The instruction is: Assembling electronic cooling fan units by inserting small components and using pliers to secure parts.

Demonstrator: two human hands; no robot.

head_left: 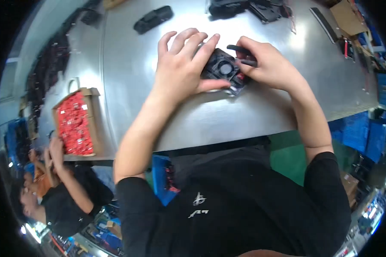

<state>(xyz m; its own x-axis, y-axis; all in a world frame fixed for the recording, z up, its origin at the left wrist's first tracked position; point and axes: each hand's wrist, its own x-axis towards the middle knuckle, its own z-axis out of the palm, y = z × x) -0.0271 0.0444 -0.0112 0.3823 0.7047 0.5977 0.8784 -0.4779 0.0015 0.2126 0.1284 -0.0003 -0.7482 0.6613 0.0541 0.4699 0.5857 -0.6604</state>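
On the metal table lies a black plastic housing (pixel 220 61) with a round grey disc in its middle and a bit of red near its right side. My left hand (pixel 182 64) grips it from the left, the thumb along its near edge and the index finger at its far edge; the other fingers spread over the table. Closed around a slim black tool (pixel 239 49), my right hand (pixel 268 64) is at the housing's right side. Two dark arms of this tool show, like tweezers, but its exact kind and its tip are hidden by my fingers.
A black device (pixel 153 19) lies at the far left, and several black parts (pixel 261 9) lie at the far edge. A cardboard box (pixel 92 124) of small red parts stands left. A long black strip (pixel 324 25) lies far right. Another person (pixel 68 188) works at lower left.
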